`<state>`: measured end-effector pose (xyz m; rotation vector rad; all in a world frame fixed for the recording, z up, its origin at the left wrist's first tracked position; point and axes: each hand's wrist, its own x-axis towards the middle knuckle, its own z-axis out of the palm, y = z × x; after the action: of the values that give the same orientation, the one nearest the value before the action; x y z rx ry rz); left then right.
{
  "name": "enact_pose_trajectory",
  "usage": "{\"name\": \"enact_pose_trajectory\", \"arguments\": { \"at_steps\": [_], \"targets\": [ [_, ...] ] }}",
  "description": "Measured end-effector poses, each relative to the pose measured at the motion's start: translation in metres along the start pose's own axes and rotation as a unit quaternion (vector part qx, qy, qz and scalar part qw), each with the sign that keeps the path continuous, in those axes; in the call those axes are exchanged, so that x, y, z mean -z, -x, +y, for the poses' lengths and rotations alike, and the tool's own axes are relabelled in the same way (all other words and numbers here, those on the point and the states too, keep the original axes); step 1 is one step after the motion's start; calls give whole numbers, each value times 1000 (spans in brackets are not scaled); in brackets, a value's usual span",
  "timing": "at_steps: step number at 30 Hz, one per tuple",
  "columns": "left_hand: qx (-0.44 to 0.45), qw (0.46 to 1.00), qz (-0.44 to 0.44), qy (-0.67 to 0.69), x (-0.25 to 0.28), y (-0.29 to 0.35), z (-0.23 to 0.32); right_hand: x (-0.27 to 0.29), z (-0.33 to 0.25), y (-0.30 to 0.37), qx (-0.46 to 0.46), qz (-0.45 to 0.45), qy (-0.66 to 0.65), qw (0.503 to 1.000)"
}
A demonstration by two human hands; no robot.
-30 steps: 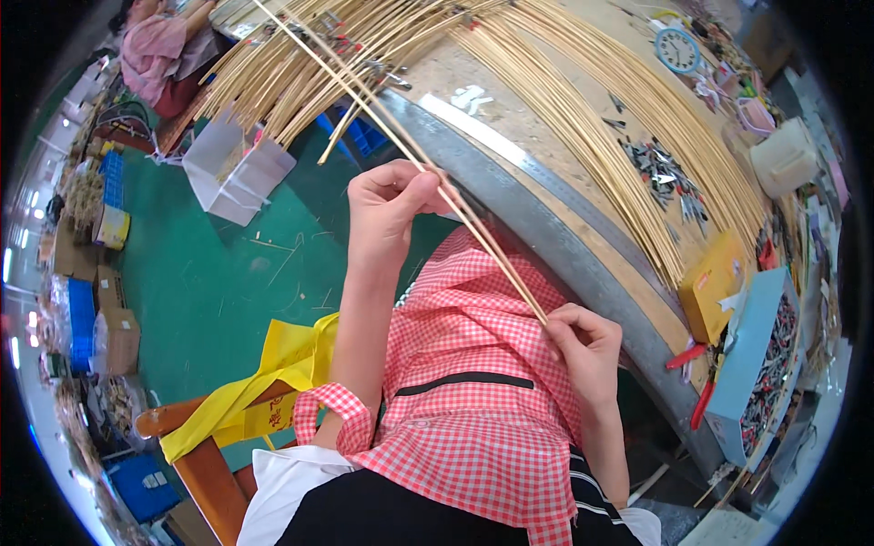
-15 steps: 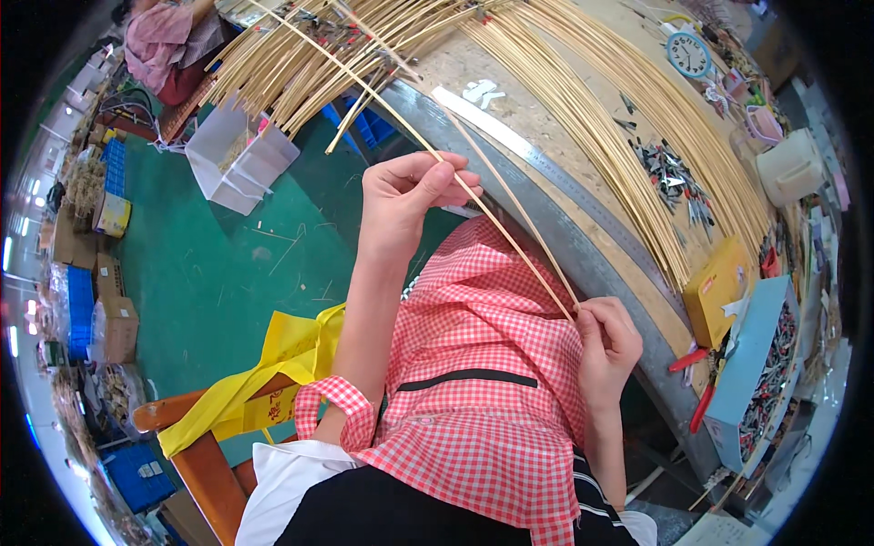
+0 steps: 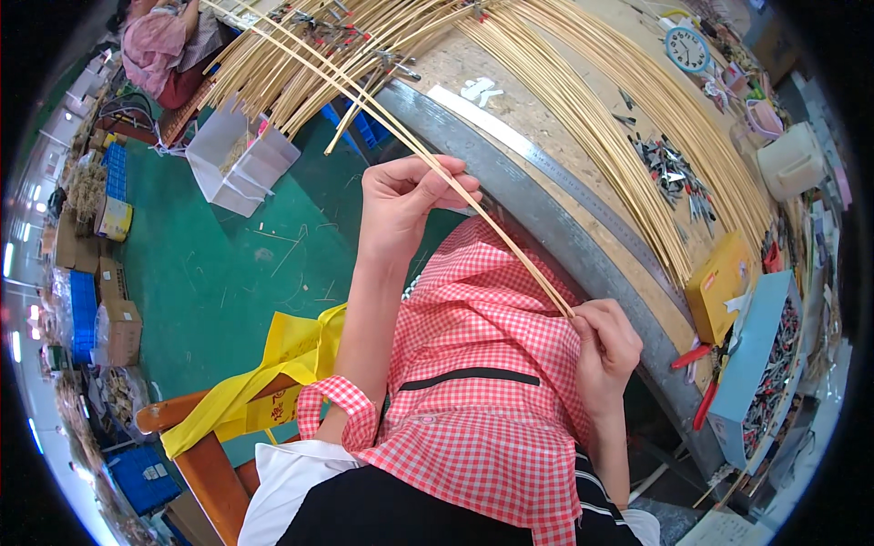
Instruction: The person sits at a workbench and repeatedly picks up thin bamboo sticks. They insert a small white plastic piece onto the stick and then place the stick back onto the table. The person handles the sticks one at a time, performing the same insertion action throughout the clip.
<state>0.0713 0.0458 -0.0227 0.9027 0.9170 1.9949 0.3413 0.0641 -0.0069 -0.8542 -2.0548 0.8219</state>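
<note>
Two long, thin, pale strips that look like bamboo [image 3: 521,252] run together from my right hand up past the far left of the workbench. Near their lower end, my right hand [image 3: 608,350] pinches them between thumb and fingers. My left hand [image 3: 408,196] is closed around them further up, thumb on top. Between the hands the strips lie side by side over my red checked apron [image 3: 473,328]. Beyond them, rows of similar strips [image 3: 583,109] cover the workbench, with another fanned bundle [image 3: 282,82] jutting past its left edge.
A metal ruler [image 3: 546,166] lies along the bench's near edge. Small clips [image 3: 672,173], a yellow box [image 3: 713,284], red-handled pliers [image 3: 692,357] and a blue box of clips [image 3: 728,409] are at right. A white bin [image 3: 218,173] stands on the floor; a person [image 3: 159,50] sits far left.
The second strip, which was angled apart from the first, has swung left and now lies alongside it. Both hands have stayed nearly in place.
</note>
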Motion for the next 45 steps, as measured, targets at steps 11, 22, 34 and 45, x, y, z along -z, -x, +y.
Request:
{"name": "enact_pose_trajectory", "arguments": {
  "at_steps": [11, 22, 34, 45],
  "targets": [
    [2, 1000, 3, -6, 2, 0, -2, 0, -2, 0, -13, -1, -3, 1000],
    [6, 1000, -1, -10, 1, 1, -1, 5, -5, -2, -13, -38, 6, 999],
    [29, 1000, 2, 2, -1, 0, 1, 6, -4, -2, -4, -74, -2, 997],
    [16, 1000, 15, -18, 1, 0, -3, 6, -4, -2, -10, -96, 6, 995]
  ]
}}
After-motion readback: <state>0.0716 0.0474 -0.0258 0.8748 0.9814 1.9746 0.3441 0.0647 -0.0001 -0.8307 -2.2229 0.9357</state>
